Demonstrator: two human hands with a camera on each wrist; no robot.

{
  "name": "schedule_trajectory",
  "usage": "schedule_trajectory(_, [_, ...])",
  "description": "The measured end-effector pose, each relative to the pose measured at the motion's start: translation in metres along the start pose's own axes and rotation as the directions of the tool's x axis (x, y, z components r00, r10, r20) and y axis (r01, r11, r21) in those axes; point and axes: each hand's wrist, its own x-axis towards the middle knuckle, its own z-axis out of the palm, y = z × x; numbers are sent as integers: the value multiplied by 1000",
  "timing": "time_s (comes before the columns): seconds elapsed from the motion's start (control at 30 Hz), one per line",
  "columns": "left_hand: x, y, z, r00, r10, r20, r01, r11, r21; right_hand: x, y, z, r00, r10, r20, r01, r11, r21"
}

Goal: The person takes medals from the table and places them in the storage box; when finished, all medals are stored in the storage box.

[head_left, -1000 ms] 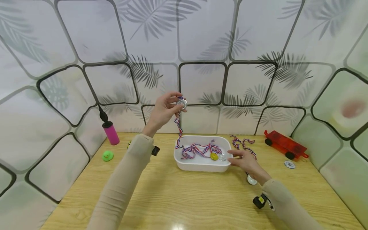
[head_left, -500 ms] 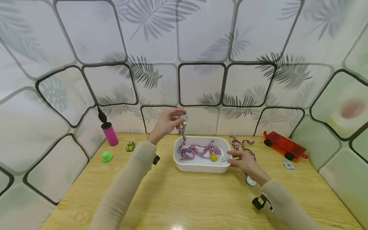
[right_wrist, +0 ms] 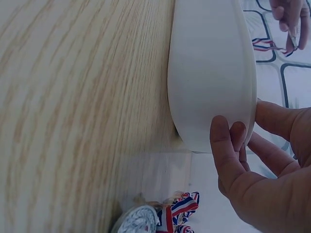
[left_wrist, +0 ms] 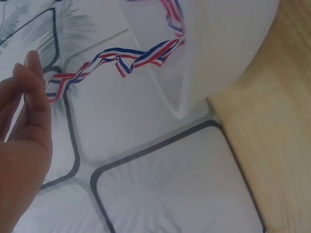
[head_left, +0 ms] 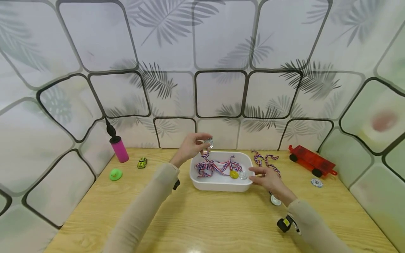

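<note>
Wooden worktop, leaf-print wall behind. Left hand pinching silver medal above tub near far edge; right hand gripping tub rim. Advised: lower slowly, ribbon coiling inside.

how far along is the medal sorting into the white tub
Partly done. The white tub already holds a gold medal, a silver one and their striped ribbons. In hand: the left hand pinches a silver medal above the tub's back rim, its ribbon trailing inside, while the right hand holds the tub's right edge. Left: one more medal and ribbon lie on the table.
</note>
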Motion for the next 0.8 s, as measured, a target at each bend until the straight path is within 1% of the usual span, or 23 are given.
schedule_trajectory(0.1, [2,-6,9,1000,-6,14,6,1000,1,0,-1,-1,1000,-1,-3,1,1000,-4])
schedule_trajectory(0.2, [4,-11,18,999,-29,18,29,1000,-2,-1,-3,-1,1000,-2,-6,2,1000,-11])
schedule_trajectory(0.33, [4,-19,29,996,-90,19,90,996,-4,-2,-3,-2,1000,6,-5,-6,1000,-15])
schedule_trajectory(0.37, [3,-20,32,995,-101,15,101,995,12,-2,-3,-1,1000,9,-5,-9,1000,-14])
schedule_trajectory(0.6, [-2,-33,53,986,-162,24,163,986,-41,-2,0,-1,1000,4,-12,-4,1000,-19])
schedule_trajectory(0.7, [-5,-38,60,984,-178,-7,178,984,21,-2,-1,-1,1000,-5,-5,5,1000,-9])
schedule_trajectory(0.8, [-7,-41,66,982,-186,-24,188,980,63,-2,-1,-1,1000,-5,-1,5,1000,-4])
